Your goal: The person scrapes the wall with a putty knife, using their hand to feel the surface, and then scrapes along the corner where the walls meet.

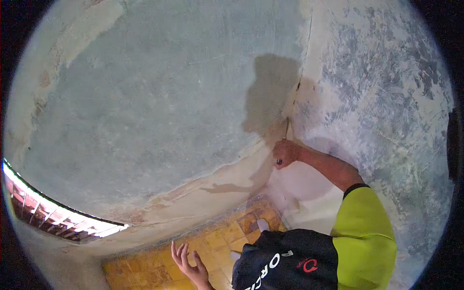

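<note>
My right hand [286, 153] is closed around a slim hand tool [287, 129], its thin blade pointing up at the corner where two walls meet. A dark handle end shows below the fist, and the rest of the handle is hidden in the fingers. The tip lies right at the corner seam [298, 86], which has dark gaps along it above the tool. Low in the view, my left hand [191, 265] hangs in the air over the floor, fingers spread and nothing in it.
Grey-green plaster covers the left wall [159, 106], with a bare pale band below. The right wall [382, 82] is patchy grey and white. A barred window opening [58, 215] sits at lower left. Yellow-brown tiles [217, 246] cover the floor.
</note>
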Demonstrator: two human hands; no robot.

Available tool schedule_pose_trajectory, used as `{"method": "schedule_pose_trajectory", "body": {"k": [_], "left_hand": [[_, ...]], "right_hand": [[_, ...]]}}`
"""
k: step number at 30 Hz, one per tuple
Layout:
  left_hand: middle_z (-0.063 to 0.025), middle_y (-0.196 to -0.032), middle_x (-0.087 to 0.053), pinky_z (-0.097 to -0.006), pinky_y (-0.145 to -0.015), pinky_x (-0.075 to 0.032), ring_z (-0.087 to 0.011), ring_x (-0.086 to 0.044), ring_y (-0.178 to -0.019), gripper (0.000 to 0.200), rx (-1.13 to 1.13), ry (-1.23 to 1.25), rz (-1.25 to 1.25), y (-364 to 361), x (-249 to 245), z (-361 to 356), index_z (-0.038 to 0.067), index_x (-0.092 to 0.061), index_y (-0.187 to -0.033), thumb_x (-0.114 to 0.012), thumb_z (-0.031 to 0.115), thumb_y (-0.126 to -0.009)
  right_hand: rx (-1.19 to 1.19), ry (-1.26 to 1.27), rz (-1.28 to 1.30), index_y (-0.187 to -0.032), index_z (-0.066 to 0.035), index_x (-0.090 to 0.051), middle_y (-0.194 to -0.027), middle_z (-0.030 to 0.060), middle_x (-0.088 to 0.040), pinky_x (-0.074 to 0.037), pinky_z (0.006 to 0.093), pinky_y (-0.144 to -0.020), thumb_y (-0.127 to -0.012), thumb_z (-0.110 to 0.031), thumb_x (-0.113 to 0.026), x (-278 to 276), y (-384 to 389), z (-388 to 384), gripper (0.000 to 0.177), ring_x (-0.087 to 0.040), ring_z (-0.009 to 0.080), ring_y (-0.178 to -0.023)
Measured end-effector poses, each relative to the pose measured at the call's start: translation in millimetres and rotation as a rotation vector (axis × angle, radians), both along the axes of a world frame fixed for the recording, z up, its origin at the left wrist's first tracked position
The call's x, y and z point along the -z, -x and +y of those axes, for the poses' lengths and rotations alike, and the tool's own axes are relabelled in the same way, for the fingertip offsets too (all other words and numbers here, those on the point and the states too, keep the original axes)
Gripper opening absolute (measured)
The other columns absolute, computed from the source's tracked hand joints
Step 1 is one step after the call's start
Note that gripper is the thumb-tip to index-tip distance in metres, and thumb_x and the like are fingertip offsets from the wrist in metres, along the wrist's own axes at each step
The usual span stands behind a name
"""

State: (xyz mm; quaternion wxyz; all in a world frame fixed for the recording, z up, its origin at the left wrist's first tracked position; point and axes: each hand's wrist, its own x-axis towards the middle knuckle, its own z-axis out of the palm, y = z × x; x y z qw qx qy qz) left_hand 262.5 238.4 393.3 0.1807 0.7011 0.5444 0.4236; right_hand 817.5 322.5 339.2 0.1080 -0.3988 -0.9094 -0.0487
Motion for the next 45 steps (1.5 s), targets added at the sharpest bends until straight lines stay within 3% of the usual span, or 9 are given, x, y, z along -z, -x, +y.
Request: {"method": "schedule_pose_trajectory", "body": {"k": [19, 22, 28, 31, 34, 37, 40, 43, 45], "left_hand": [[-0.014, -0.145, -0.04, -0.0363, -0.085, -0.047, -0.0267, -0.054, -0.114, 0.027, -0.004, 0.003, -0.05, 6, 0, 2, 0.005, -0.062, -0.116, -0.058, 0.014, -0.091], [-0.014, -0.145, -0.041, -0.0361, -0.085, -0.047, -0.0269, -0.055, -0.113, 0.027, 0.005, -0.002, -0.055, 5, -3, 4, 0.005, -0.062, -0.116, -0.059, 0.012, -0.09], [-0.0141, -0.145, -0.041, -0.0348, -0.083, -0.048, -0.0273, -0.055, -0.112, 0.03, 0.021, -0.007, -0.01, 2, -4, 2, 0.005, -0.062, -0.117, -0.059, 0.006, -0.088], [-0.0144, -0.145, -0.041, -0.0341, -0.082, -0.048, -0.0272, -0.055, -0.112, 0.029, 0.056, -0.059, -0.045, -3, -2, 3, 0.004, -0.062, -0.116, -0.06, 0.006, -0.087], [-0.0153, -0.144, -0.042, -0.0336, -0.082, -0.048, -0.0273, -0.055, -0.112, 0.027, 0.062, -0.069, -0.023, -1, -5, 6, 0.004, -0.062, -0.115, -0.061, 0.007, -0.088], [-0.016, -0.144, -0.043, -0.0334, -0.083, -0.047, -0.0275, -0.055, -0.112, 0.026, 0.027, -0.016, -0.028, -4, -4, 2, 0.004, -0.063, -0.114, -0.061, 0.009, -0.089], [-0.016, -0.143, -0.043, -0.0347, -0.084, -0.047, -0.0277, -0.056, -0.111, 0.025, 0.031, -0.045, 0.013, 3, 2, 5, 0.004, -0.063, -0.114, -0.061, 0.01, -0.09], [-0.016, -0.143, -0.043, -0.0359, -0.086, -0.047, -0.0279, -0.057, -0.11, 0.025, 0.03, -0.049, 0.0, 2, 0, 1, 0.003, -0.062, -0.114, -0.06, 0.011, -0.09], [-0.0161, -0.143, -0.043, -0.0365, -0.086, -0.047, -0.0276, -0.057, -0.109, 0.026, 0.049, -0.028, -0.048, 0, -5, 0, 0.003, -0.062, -0.114, -0.06, 0.012, -0.09]], "right_hand": [[0.122, -0.05, -0.048, -0.055, -0.01, -0.054, -0.063, 0.0079, -0.055, -0.047, 0.0426, -0.058, -0.068, -0.043, -0.071, -15, -5, 6, 0.039, -0.056, 0.0305, -0.062], [-0.07, 0.015, -0.113, -0.056, -0.01, -0.054, -0.062, 0.0079, -0.055, -0.047, 0.0433, -0.059, -0.069, -0.04, -0.071, -22, -7, 0, 0.037, -0.056, 0.0304, -0.062], [-0.101, 0.123, -0.121, -0.062, -0.009, -0.057, -0.067, 0.0088, -0.056, -0.047, 0.0443, -0.062, -0.071, -0.045, -0.069, 1, 1, 0, 0.039, -0.056, 0.0303, -0.066], [0.007, -0.064, -0.019, -0.062, -0.01, -0.057, -0.067, 0.0088, -0.056, -0.047, 0.0447, -0.062, -0.072, -0.045, -0.068, -11, 6, -3, 0.039, -0.056, 0.0305, -0.066], [-0.089, 0.103, -0.106, -0.061, -0.009, -0.057, -0.067, 0.0092, -0.056, -0.047, 0.0438, -0.062, -0.074, -0.047, -0.068, -13, 4, -1, 0.041, -0.056, 0.0309, -0.067], [0.012, -0.059, -0.039, -0.061, -0.009, -0.057, -0.066, 0.0098, -0.057, -0.047, 0.0425, -0.062, -0.075, -0.049, -0.067, -5, 4, 1, 0.043, -0.057, 0.0313, -0.067], [-0.122, 0.079, -0.034, -0.059, -0.009, -0.057, -0.065, 0.0099, -0.056, -0.047, 0.0423, -0.061, -0.074, -0.048, -0.068, -8, 5, 3, 0.043, -0.057, 0.0307, -0.067], [0.108, -0.17, 0.026, -0.06, -0.01, -0.054, -0.065, 0.0064, -0.054, -0.048, 0.0425, -0.059, -0.068, -0.041, -0.072, -20, -2, 6, 0.037, -0.057, 0.0272, -0.067], [-0.14, 0.0, -0.051, -0.059, -0.01, -0.053, -0.064, 0.0057, -0.052, -0.048, 0.042, -0.059, -0.068, -0.039, -0.072, -20, 19, -4, 0.036, -0.056, 0.0268, -0.066]]}}
